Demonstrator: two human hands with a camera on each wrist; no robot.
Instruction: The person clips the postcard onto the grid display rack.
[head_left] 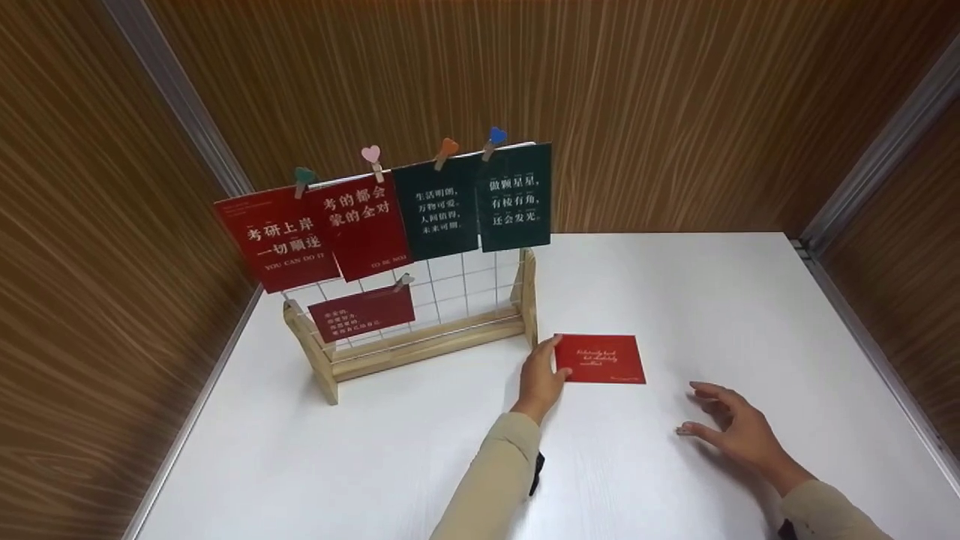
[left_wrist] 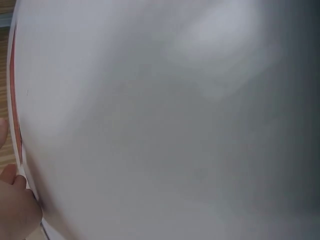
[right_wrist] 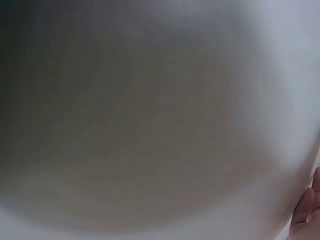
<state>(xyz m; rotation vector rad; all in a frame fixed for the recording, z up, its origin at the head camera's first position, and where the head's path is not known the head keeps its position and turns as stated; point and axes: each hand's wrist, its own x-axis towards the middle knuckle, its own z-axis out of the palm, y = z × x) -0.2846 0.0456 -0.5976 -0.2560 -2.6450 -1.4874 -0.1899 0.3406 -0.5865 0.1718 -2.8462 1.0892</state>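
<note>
A red card (head_left: 600,360) with white script sits at table level, right of a wire grid rack (head_left: 465,289). My left hand (head_left: 541,381) holds the card by its left edge, thumb over the lower left part and fingers at the upper left corner. In the left wrist view the card shows as a thin red strip (left_wrist: 14,90) beside the left hand (left_wrist: 17,205). Apart from the card, to its lower right, my right hand (head_left: 739,435) hovers with thumb and fingers spread and nothing between them. Only some fingers (right_wrist: 302,207) show in the right wrist view.
Two red cards (head_left: 289,240) and two green cards (head_left: 514,199) hang along the rack's top on heart-topped clothespins (head_left: 371,156). A smaller dark red card (head_left: 364,311) hangs lower. The rack has wooden feet (head_left: 315,360). Wood-grain panels (head_left: 480,75) enclose the white table (head_left: 420,457).
</note>
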